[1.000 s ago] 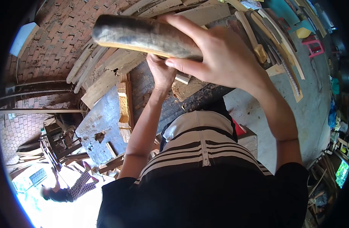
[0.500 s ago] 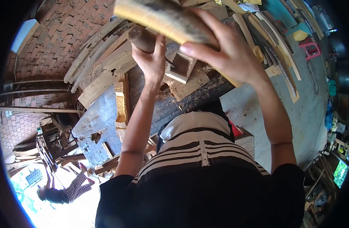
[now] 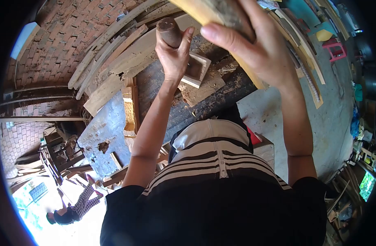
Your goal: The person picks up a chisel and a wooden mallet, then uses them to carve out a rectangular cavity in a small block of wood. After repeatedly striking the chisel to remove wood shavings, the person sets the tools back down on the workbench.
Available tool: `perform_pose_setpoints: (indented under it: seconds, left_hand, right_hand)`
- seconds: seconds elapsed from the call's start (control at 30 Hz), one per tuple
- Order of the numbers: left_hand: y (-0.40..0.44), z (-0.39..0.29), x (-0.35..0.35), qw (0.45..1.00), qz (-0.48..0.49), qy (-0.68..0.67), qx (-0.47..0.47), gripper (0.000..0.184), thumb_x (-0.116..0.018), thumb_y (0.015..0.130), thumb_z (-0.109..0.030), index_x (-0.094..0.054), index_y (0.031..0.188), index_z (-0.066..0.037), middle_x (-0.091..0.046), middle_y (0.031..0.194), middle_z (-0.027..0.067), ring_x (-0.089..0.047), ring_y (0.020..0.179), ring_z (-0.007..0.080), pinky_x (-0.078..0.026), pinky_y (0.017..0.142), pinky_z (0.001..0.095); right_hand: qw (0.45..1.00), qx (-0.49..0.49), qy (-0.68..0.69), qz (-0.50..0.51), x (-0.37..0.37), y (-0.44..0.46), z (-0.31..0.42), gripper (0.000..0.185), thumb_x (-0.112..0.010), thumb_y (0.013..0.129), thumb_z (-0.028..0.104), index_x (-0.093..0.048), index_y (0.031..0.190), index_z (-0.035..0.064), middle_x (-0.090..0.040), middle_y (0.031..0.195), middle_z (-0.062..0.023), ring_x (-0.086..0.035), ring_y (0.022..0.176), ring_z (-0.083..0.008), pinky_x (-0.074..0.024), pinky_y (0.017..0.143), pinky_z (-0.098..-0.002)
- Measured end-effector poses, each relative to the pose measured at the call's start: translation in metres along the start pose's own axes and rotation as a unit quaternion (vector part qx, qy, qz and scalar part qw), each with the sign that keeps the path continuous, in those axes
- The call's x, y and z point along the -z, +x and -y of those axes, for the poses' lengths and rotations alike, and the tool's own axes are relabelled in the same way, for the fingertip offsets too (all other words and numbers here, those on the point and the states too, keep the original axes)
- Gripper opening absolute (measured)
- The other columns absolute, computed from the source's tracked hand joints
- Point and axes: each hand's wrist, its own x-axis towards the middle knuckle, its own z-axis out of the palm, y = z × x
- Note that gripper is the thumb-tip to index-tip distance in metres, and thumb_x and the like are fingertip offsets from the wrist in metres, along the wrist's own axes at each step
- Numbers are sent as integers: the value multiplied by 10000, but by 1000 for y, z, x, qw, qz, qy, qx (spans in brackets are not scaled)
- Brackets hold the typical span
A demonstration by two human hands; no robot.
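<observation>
My left hand is wrapped round the brown wooden handle of a chisel, its thumb along the side. The chisel's blade is hidden below the hand. Just beyond that hand, a small hollowed rectangular wooden piece rests on a flat board. My right hand grips a thick, long piece of wood, yellowish along one edge and dark on top. It is raised above the bench, and its far end runs out of view at the top.
The dark workbench carries wood shavings. A notched timber lies at its left, and long planks are stacked beyond. To the right are more boards and a pink stool on the floor. Another person is at lower left.
My left hand has shifted right with the chisel. My right hand and the thick wood have moved right and toward the top edge. The other person has changed pose slightly.
</observation>
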Motion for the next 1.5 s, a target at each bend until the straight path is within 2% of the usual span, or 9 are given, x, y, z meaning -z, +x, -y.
perform_pose_setpoints:
  seconds: [0.1, 0.2, 0.3, 0.43, 0.57, 0.7, 0.77, 1.4, 1.5]
  left_hand:
    - [-5, 8, 2, 999, 24, 27, -9, 443, -801, 814, -165, -532, 1122, 5, -690, 885, 105, -654, 801, 154, -538, 753, 321]
    - [-5, 6, 1, 999, -4, 20, -40, 508, -778, 811, -137, -504, 1205, 29, -679, 991, 142, -649, 894, 179, -531, 824, 337]
    - [-6, 3, 6, 1000, -6, -3, 16, 507, -775, 813, -136, -497, 1198, 42, -666, 989, 133, -636, 907, 179, -526, 826, 331]
    - [-16, 4, 8, 997, 5, 14, -70, 467, -773, 829, -131, -489, 1154, 46, -651, 996, 131, -627, 910, 172, -528, 831, 333]
    - [-11, 10, 14, 995, -68, -60, -41, 525, -769, 827, -116, -468, 1230, 34, -631, 1099, 139, -621, 1020, 188, -520, 906, 332]
    - [2, -1, 25, 992, -127, -20, -4, 443, -788, 843, -237, -493, 1069, 5, -625, 832, 79, -635, 670, 124, -529, 584, 242]
    - [8, 0, 26, 995, -94, -10, 37, 388, -777, 857, -249, -492, 993, -23, -614, 746, 51, -609, 577, 125, -515, 534, 243]
    - [-1, 5, -9, 996, -3, 28, -90, 423, -785, 811, -134, -521, 1119, -13, -704, 919, 106, -685, 778, 158, -565, 726, 317]
    - [-6, 9, -5, 999, 18, -32, 13, 428, -791, 806, -139, -522, 1116, -19, -702, 928, 104, -687, 776, 156, -565, 721, 315]
  right_hand:
    - [976, 158, -147, -25, -9, 13, -28, 718, -689, 860, 481, -483, 1376, 26, -694, 1021, -203, -700, 699, -225, -573, 595, -334]
    - [946, 16, -309, 101, -6, 8, -27, 665, -672, 866, 428, -494, 1380, 44, -686, 693, -142, -585, 423, -145, -463, 359, -275]
    - [985, 22, -112, 127, 2, 22, -17, 766, -625, 929, 430, -339, 1407, -97, -651, 1001, -224, -695, 782, -262, -588, 678, -351]
    - [953, 115, -270, 76, -26, 14, -22, 645, -659, 873, 414, -498, 1381, 50, -670, 643, -127, -584, 424, -142, -482, 379, -282]
    - [954, -10, -251, 165, -20, 4, -17, 691, -662, 890, 451, -462, 1415, 49, -715, 944, -179, -695, 665, -230, -572, 595, -330]
    - [981, -36, -157, 110, -12, -7, -22, 718, -653, 894, 466, -446, 1401, 1, -642, 1188, -220, -686, 967, -306, -566, 816, -405]
    - [992, -5, -121, 46, -12, -12, -35, 707, -648, 878, 489, -453, 1385, 38, -700, 980, -188, -712, 721, -219, -588, 621, -339]
    - [950, -84, -202, 221, 13, 28, -6, 760, -643, 919, 438, -339, 1422, -44, -631, 1172, -268, -686, 838, -261, -584, 669, -369]
    - [987, 56, -82, 125, 7, 30, -27, 737, -644, 922, 421, -353, 1409, -49, -627, 1181, -257, -681, 860, -261, -576, 683, -354]
